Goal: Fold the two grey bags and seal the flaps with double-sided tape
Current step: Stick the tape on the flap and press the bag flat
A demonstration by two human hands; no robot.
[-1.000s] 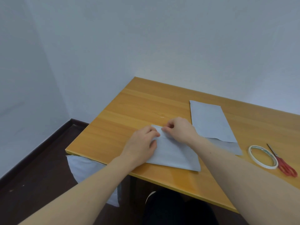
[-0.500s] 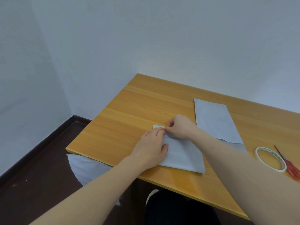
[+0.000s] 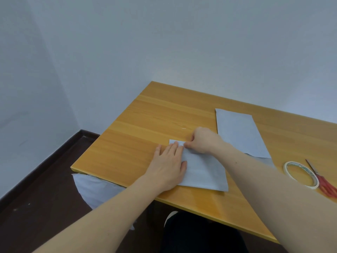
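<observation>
**Left hand flattens as the flap goes down**

The folded grey bag (image 3: 202,170) lies near the table's (image 3: 145,121) near edge. A second ago the left hand (image 3: 168,165) was curled at the flap; now it lies flat, fingers spread, pressing the bag's left side. The right hand (image 3: 202,141) has its fingertips pinched together on the flap's far edge. This bag looks almost sealed. The second grey bag (image 3: 240,134) lies unfolded further right, with the tape roll (image 3: 300,173) and scissors (image 3: 324,181) beyond it.
</observation>
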